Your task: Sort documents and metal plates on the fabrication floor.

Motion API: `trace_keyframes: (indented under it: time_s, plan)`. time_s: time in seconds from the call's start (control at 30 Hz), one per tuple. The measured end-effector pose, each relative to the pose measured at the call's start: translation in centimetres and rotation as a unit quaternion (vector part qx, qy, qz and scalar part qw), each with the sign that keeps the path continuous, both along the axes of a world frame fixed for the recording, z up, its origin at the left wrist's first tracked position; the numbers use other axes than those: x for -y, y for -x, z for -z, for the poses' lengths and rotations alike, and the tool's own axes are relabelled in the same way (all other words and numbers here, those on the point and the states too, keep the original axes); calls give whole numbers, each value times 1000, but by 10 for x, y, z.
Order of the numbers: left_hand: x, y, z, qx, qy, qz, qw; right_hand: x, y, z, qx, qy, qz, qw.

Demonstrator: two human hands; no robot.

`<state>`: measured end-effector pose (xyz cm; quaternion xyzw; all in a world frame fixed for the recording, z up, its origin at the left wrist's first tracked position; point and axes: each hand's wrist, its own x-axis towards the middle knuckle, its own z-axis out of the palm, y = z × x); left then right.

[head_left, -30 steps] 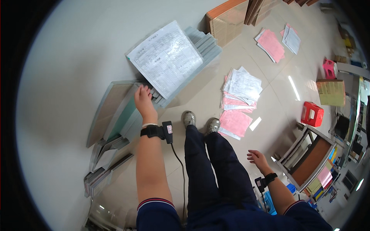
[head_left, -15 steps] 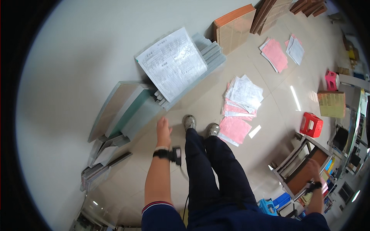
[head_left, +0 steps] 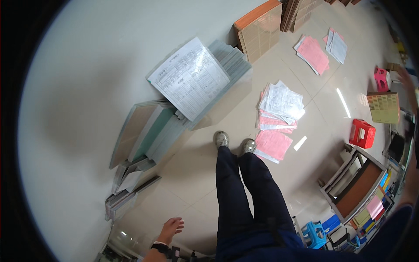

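Observation:
My left hand [head_left: 171, 229] hangs low at the bottom of the view, its fingers loosely apart and nothing in them. My right hand [head_left: 408, 83] is a blur at the far right rim, so its fingers cannot be made out. Ahead, a printed form sheet in a shiny clear cover [head_left: 190, 79] lies on a stack of grey panels [head_left: 231, 72] leaning by the wall. Overlapping white sheets [head_left: 281, 102] and pink sheets [head_left: 273, 145] are spread on the floor just beyond my shoes. Neither hand touches any of these.
More panels [head_left: 139, 135] lean along the wall at left, and an orange-edged panel stack [head_left: 259, 30] stands farther off. Pink papers [head_left: 312, 54] lie at the far right. A red stool [head_left: 362, 133], a metal-framed cart [head_left: 360, 187] and a blue stool [head_left: 315, 234] line the right side.
My left hand has dropped back from beside the panels to the bottom of the view. My right hand has swung up to the far right rim. The view has shifted slightly.

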<state>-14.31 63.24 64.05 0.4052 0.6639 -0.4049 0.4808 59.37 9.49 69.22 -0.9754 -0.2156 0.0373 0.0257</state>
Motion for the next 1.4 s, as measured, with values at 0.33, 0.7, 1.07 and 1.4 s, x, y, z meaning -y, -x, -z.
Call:
trace_keyframes:
  time_s: [0.33,0.7,1.07,1.4]
  plan:
    - [2,-164,176,328,-140,24,934,-293,232,263,-497,-338,78,795]
    - [-31,-312,209,446,-255,39,857,-427,323,360,-361,-464,326,740]
    - [-42,-310,212,411,-188,28,892,-400,356,357,-322,-554,372,672]
    - [-37,-298,223,390,-206,64,895,-233,437,349,-343,-541,555,531]
